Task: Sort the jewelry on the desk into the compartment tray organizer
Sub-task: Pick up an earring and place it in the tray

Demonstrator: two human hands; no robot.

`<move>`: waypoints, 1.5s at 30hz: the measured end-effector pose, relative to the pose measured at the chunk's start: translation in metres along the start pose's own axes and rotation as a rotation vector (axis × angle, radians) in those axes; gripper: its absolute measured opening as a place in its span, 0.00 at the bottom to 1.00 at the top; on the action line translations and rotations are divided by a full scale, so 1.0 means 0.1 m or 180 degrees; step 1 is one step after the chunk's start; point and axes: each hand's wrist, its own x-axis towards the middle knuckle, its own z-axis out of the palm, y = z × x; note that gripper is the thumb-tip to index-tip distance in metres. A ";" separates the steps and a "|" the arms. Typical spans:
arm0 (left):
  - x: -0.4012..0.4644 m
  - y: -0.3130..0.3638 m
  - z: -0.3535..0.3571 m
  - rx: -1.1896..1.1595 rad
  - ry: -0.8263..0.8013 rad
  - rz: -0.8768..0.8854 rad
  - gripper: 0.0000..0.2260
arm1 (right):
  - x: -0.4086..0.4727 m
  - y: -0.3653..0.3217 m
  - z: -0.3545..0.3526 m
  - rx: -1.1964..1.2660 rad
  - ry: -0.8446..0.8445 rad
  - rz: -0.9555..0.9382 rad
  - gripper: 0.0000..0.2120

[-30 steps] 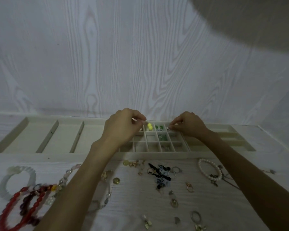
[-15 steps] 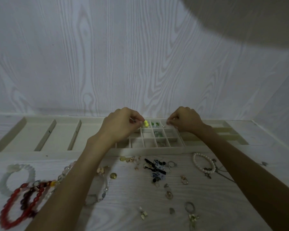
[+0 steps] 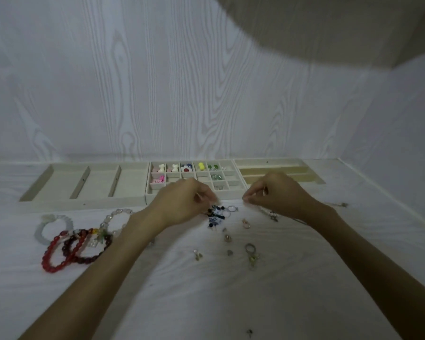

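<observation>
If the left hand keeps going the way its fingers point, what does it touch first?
Most likely the dark blue-and-black beaded piece on the desk, just beyond the left hand; its pinched fingertips aim right and slightly down. Depth is unclear.

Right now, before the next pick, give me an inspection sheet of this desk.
Surface: pale wood-grain desk, dimly lit.
Job's things: compartment tray organizer against the wall; small grid partly filled, with yellow piece and green beads; long left slots look unfilled.
Clutter: red bracelets, pale bracelet, dark blue bead cluster, loose rings and charms.
Grippers: left hand and right hand pinched over the loose pieces; contents unclear.
Cables: nothing seen.
Surroundings: pale wood-grain wall.
</observation>
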 end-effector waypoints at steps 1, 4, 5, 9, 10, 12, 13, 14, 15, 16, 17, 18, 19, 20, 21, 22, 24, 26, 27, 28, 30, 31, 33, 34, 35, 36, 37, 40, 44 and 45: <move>-0.02 0.00 0.03 0.0034 -0.0135 0.0046 0.10 | -0.06 -0.02 0.04 -0.0034 -0.0069 -0.0019 0.05; -0.19 -0.05 0.08 0.0304 -0.0445 0.0057 0.14 | -0.30 -0.04 0.15 -0.0035 -0.0232 -0.0046 0.06; -0.24 -0.10 0.07 0.0366 -0.0427 0.0014 0.15 | -0.37 -0.04 0.18 -0.0008 -0.0252 -0.0042 0.06; -0.47 -0.28 -0.03 0.0333 -0.0192 -0.0230 0.15 | -0.53 -0.06 0.28 0.0055 -0.0273 -0.0035 0.07; -0.52 -0.32 -0.06 0.0308 -0.0163 -0.0289 0.14 | -0.54 -0.08 0.30 0.0074 -0.0271 -0.0044 0.07; -0.60 -0.37 -0.08 0.0266 -0.0108 -0.0373 0.13 | -0.55 -0.12 0.34 0.0083 -0.0268 -0.0071 0.07; -0.62 -0.37 -0.08 0.0259 -0.0101 -0.0389 0.12 | -0.55 -0.13 0.35 0.0083 -0.0271 -0.0077 0.07; -0.64 -0.37 -0.08 0.0274 -0.0110 -0.0397 0.12 | -0.55 -0.16 0.36 0.0093 -0.0282 -0.0091 0.08; -0.66 -0.35 -0.07 0.0298 -0.0132 -0.0386 0.12 | -0.54 -0.19 0.37 0.0097 -0.0292 -0.0099 0.08; -0.67 -0.32 -0.07 0.0315 -0.0144 -0.0369 0.12 | -0.54 -0.21 0.37 0.0094 -0.0301 -0.0113 0.08; -0.68 -0.28 -0.06 0.0313 -0.0142 -0.0344 0.11 | -0.53 -0.23 0.37 0.0083 -0.0306 -0.0123 0.08; -0.69 -0.23 -0.04 0.0284 -0.0141 -0.0313 0.11 | -0.53 -0.24 0.36 0.0071 -0.0302 -0.0127 0.08; -0.70 -0.19 -0.01 0.0248 -0.0149 -0.0274 0.11 | -0.52 -0.24 0.35 0.0061 -0.0296 -0.0126 0.08; -0.71 -0.14 0.02 0.0224 -0.0165 -0.0222 0.10 | -0.53 -0.24 0.34 0.0056 -0.0289 -0.0121 0.08; -0.72 -0.10 0.06 0.0215 -0.0184 -0.0171 0.10 | -0.53 -0.24 0.33 0.0057 -0.0283 -0.0113 0.08; -0.73 -0.07 0.10 0.0204 -0.0202 -0.0140 0.11 | -0.54 -0.24 0.33 0.0059 -0.0289 -0.0107 0.08; -0.75 -0.02 0.19 0.0245 -0.0247 -0.0144 0.16 | -0.57 -0.24 0.33 0.0072 -0.0325 -0.0095 0.09; -0.77 -0.01 0.26 0.0359 -0.0278 -0.0188 0.21 | -0.60 -0.27 0.35 0.0069 -0.0403 -0.0101 0.09; -0.78 -0.02 0.29 0.0371 -0.0271 -0.0221 0.22 | -0.60 -0.28 0.37 0.0069 -0.0443 -0.0108 0.10; -0.79 -0.04 0.31 0.0353 -0.0243 -0.0259 0.22 | -0.60 -0.30 0.39 0.0075 -0.0469 -0.0119 0.11; -0.80 -0.10 0.33 0.0324 -0.0165 -0.0325 0.20 | -0.59 -0.34 0.43 0.0101 -0.0463 -0.0153 0.11; -0.80 -0.13 0.33 0.0322 -0.0124 -0.0340 0.17 | -0.59 -0.37 0.45 0.0121 -0.0435 -0.0177 0.10; -0.80 -0.17 0.33 0.0306 -0.0028 -0.0324 0.12 | -0.56 -0.44 0.48 0.0150 -0.0365 -0.0250 0.09; -0.80 -0.18 0.33 0.0297 0.0018 -0.0311 0.09 | -0.55 -0.48 0.50 0.0168 -0.0329 -0.0274 0.09; -0.80 -0.19 0.33 0.0282 0.0060 -0.0315 0.07 | -0.53 -0.51 0.52 0.0203 -0.0292 -0.0284 0.09; -0.78 -0.20 0.33 0.0255 0.0099 -0.0334 0.05 | -0.52 -0.54 0.54 0.0253 -0.0247 -0.0281 0.08; -0.77 -0.20 0.33 0.0190 0.0129 -0.0355 0.03 | -0.51 -0.57 0.56 0.0313 -0.0210 -0.0262 0.08; -0.73 -0.16 0.29 -0.0833 0.0076 -0.0415 0.03 | -0.49 -0.63 0.62 0.0520 -0.0181 -0.0227 0.10; -0.71 -0.02 0.13 -0.2163 -0.0025 -0.0626 0.05 | -0.52 -0.72 0.66 0.2272 -0.0153 0.0311 0.23; -0.71 0.00 0.09 -0.2202 -0.0057 -0.0683 0.06 | -0.53 -0.75 0.67 0.2723 -0.0073 0.0414 0.24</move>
